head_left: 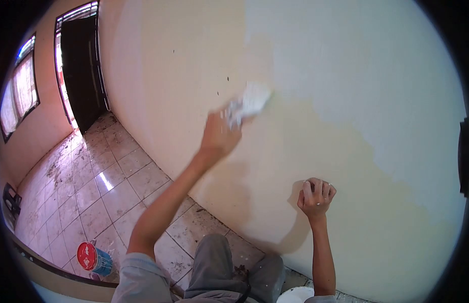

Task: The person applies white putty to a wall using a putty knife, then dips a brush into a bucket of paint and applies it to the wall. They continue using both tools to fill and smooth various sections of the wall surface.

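My left hand is raised against the cream wall and grips a paint-covered brush, whose white head is blurred and pressed to the wall at the edge of the fresh white paint. My right hand is lower and to the right, its fingers curled into a fist resting on the wall with nothing visible in it. My knees in grey trousers are bent below, close to the wall's base.
A blue paint can with a red lid stands on the tiled floor at lower left. A white bucket rim shows at the bottom by my right arm. A dark open doorway and a window are at the far left.
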`<action>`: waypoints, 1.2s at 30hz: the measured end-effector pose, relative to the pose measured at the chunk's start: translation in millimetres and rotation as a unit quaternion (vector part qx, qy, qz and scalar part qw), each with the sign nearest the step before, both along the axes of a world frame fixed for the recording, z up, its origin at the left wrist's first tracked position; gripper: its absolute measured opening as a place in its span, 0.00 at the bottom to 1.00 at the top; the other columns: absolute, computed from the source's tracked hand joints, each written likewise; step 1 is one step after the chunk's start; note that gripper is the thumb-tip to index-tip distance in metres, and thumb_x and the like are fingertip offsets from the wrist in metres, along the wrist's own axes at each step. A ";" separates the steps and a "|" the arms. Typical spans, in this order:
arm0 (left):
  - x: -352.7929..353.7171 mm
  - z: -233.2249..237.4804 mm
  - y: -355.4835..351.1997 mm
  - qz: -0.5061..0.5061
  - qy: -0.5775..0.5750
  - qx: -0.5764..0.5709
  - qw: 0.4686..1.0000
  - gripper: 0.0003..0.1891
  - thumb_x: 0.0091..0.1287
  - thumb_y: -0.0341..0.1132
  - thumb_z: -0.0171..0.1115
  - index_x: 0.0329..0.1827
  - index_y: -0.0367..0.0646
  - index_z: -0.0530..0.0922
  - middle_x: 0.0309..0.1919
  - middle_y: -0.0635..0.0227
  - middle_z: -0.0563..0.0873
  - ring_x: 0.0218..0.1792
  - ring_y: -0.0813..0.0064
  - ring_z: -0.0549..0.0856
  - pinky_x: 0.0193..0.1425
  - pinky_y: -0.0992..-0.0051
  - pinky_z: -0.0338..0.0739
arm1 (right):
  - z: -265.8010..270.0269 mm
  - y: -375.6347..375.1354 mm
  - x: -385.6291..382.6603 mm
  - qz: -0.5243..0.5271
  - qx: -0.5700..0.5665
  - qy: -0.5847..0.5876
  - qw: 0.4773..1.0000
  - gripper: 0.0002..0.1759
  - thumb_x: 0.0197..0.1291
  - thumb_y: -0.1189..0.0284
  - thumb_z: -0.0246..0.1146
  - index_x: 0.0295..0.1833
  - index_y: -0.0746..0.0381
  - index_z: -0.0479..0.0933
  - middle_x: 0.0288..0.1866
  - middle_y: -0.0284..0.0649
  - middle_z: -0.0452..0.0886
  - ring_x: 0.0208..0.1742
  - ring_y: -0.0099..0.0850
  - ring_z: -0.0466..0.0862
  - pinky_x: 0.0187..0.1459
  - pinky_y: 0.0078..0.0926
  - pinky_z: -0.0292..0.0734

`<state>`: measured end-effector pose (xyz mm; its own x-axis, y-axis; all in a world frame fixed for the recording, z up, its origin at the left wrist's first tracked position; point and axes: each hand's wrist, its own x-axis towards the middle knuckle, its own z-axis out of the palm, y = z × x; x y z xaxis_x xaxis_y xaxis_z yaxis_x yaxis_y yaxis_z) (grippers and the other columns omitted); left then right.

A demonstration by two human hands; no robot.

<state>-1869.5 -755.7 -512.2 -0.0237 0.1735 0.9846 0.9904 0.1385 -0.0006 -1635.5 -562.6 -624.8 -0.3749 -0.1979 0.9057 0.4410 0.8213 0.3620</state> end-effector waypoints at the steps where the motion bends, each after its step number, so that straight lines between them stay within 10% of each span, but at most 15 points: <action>1: 9.5 -31.0 -5.4 0.001 -0.021 -0.027 0.999 0.12 0.60 0.30 0.63 0.46 0.38 0.79 0.19 0.59 0.77 0.18 0.75 0.72 0.23 0.73 0.67 | 0.6 -0.4 0.3 -0.005 0.005 0.003 1.000 0.05 0.42 0.75 0.59 0.28 0.54 0.75 0.34 0.30 0.76 0.36 0.29 0.72 0.45 0.33 0.62; 6: 51.3 -85.2 -49.6 -0.026 -0.414 -0.252 0.874 0.10 0.61 0.28 0.63 0.44 0.38 0.79 0.26 0.55 0.83 0.20 0.70 0.78 0.25 0.73 0.71 | -0.1 -1.4 2.2 0.004 -0.011 -0.007 1.000 0.05 0.41 0.75 0.59 0.28 0.54 0.75 0.34 0.29 0.76 0.36 0.29 0.72 0.45 0.32 0.62; 9: 10.8 -56.0 -45.7 0.025 -0.058 -0.104 0.993 0.11 0.60 0.29 0.65 0.44 0.39 0.79 0.21 0.58 0.80 0.18 0.74 0.74 0.25 0.72 0.70 | 2.4 -2.5 1.5 0.003 -0.007 -0.003 1.000 0.05 0.41 0.75 0.59 0.28 0.55 0.76 0.33 0.29 0.76 0.36 0.29 0.72 0.45 0.32 0.62; 11: 24.4 17.4 -50.5 -0.020 -0.235 -0.059 0.970 0.11 0.59 0.31 0.65 0.44 0.40 0.79 0.17 0.61 0.77 0.18 0.76 0.72 0.25 0.72 0.69 | 2.4 -3.9 0.8 0.003 -0.005 0.001 1.000 0.05 0.40 0.75 0.59 0.28 0.55 0.76 0.33 0.29 0.76 0.36 0.29 0.72 0.45 0.32 0.62; 17: 4.5 127.5 -33.9 0.039 -0.131 -0.020 0.990 0.11 0.60 0.32 0.62 0.45 0.39 0.78 0.18 0.55 0.76 0.18 0.71 0.74 0.26 0.70 0.70 | 1.3 -2.1 0.2 -0.009 0.001 0.001 1.000 0.05 0.40 0.74 0.59 0.27 0.55 0.75 0.33 0.29 0.76 0.35 0.29 0.72 0.44 0.32 0.62; 22: -3.1 2.0 -15.8 0.016 -0.212 -0.097 0.972 0.13 0.59 0.28 0.60 0.47 0.36 0.78 0.41 0.48 0.83 0.40 0.54 0.83 0.43 0.62 0.76 | 2.5 -3.5 -0.2 -0.012 0.001 0.006 1.000 0.04 0.41 0.75 0.58 0.27 0.54 0.75 0.32 0.29 0.76 0.34 0.29 0.71 0.44 0.32 0.62; 23: -6.8 -57.1 -15.2 0.065 0.031 -0.028 0.997 0.14 0.58 0.29 0.61 0.48 0.38 0.79 0.41 0.48 0.83 0.38 0.52 0.83 0.42 0.62 0.77 | 3.0 -2.9 -0.7 -0.010 0.003 0.008 1.000 0.04 0.41 0.75 0.58 0.27 0.54 0.75 0.32 0.29 0.76 0.34 0.29 0.71 0.44 0.32 0.62; 24: 24.1 -74.0 -28.3 -0.014 -0.308 -0.176 0.935 0.15 0.58 0.30 0.61 0.49 0.40 0.79 0.37 0.49 0.84 0.35 0.52 0.84 0.39 0.62 0.78 | 2.9 -2.7 -0.8 -0.009 0.003 0.009 1.000 0.04 0.41 0.75 0.58 0.27 0.54 0.75 0.32 0.29 0.76 0.34 0.29 0.71 0.44 0.32 0.62; 28: 50.1 -176.6 -50.1 0.001 -0.428 -0.321 0.845 0.15 0.57 0.32 0.63 0.48 0.41 0.81 0.30 0.51 0.85 0.32 0.52 0.84 0.39 0.62 0.79 | 4.4 -4.6 0.9 -0.013 0.003 -0.002 1.000 0.04 0.42 0.75 0.59 0.27 0.55 0.75 0.33 0.29 0.76 0.34 0.29 0.71 0.44 0.32 0.62; 36: 43.4 -106.3 -27.1 0.045 -0.433 -0.329 0.838 0.16 0.57 0.35 0.63 0.50 0.49 0.81 0.43 0.55 0.83 0.49 0.54 0.79 0.53 0.59 0.76 | 2.0 -3.2 -0.5 -0.010 0.002 0.004 1.000 0.05 0.41 0.75 0.59 0.28 0.54 0.75 0.33 0.29 0.76 0.36 0.30 0.72 0.45 0.32 0.62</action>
<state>-1826.1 -782.8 -618.5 -0.7218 0.6310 0.2845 0.6450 0.4642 0.6070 -1636.0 -565.8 -622.8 -0.3720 -0.1948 0.9076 0.4592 0.8111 0.3623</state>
